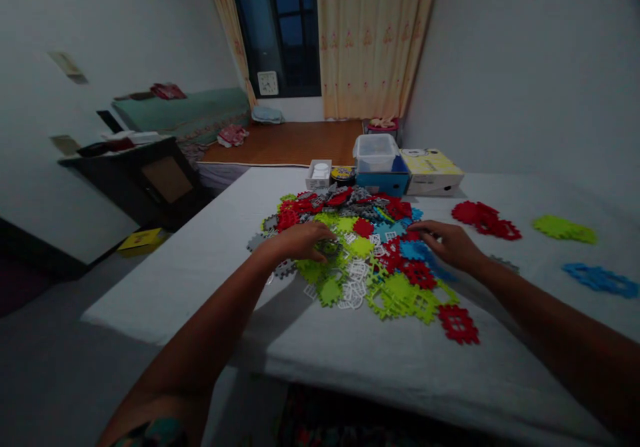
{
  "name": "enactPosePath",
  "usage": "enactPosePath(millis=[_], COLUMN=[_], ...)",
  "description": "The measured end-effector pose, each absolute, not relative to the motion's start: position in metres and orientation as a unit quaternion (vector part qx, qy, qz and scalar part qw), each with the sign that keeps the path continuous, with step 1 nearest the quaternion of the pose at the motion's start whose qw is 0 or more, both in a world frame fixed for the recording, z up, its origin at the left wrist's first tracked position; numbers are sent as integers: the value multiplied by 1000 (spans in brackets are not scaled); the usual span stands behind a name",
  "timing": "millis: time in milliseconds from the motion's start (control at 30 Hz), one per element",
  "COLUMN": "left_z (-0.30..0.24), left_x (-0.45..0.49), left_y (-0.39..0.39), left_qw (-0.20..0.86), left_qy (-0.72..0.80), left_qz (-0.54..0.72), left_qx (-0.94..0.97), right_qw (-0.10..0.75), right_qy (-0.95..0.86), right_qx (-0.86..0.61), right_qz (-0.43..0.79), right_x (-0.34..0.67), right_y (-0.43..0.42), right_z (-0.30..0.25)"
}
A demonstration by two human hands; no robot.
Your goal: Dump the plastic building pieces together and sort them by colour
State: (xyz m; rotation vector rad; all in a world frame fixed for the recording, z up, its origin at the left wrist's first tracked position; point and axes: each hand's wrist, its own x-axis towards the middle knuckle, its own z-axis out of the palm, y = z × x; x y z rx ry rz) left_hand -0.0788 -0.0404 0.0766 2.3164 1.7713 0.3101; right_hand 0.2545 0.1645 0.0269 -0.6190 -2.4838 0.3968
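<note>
A heap of flat interlocking plastic tiles (365,260) in red, green, blue, white and grey lies in the middle of a white-covered table (200,267). My left hand (300,241) rests palm down on the left side of the heap, fingers curled over green and grey tiles. My right hand (447,241) lies on the right side of the heap, its fingers closed around a red tile at their tips. Both forearms reach in from the bottom of the view.
Sorted tiles lie apart at the right: a red group (485,220), a green group (565,229), a blue group (600,280). Boxes and a clear tub (376,152) stand at the table's far edge. A dark cabinet (150,180) stands to the left.
</note>
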Motion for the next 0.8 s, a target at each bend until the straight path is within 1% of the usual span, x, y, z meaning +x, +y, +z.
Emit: enactPosePath(millis=[167,233,400,533,633,800], left_z=[62,56,42,37,38,37], left_x=[-75,-76,-82,-92,-98,-105], left_y=[-32,-33,-42,-45,-46,-49], left_qw=[122,118,47,-19,-25,-24], left_qy=[563,575,600,636,651,652], left_qz=[106,136,232,238,237,251], left_qx=[811,798,764,734,720,715], right_qw=[225,217,186,119,72,70], right_qy=[-950,-952,-957,-976,-986,-984], right_qx=[-164,-163,-146,-95,-93,-111], right_qz=[143,140,170,153,121,119], right_x=[205,187,154,145,145,152], right_y=[137,135,126,108,103,102], right_z=[49,52,50,47,47,47])
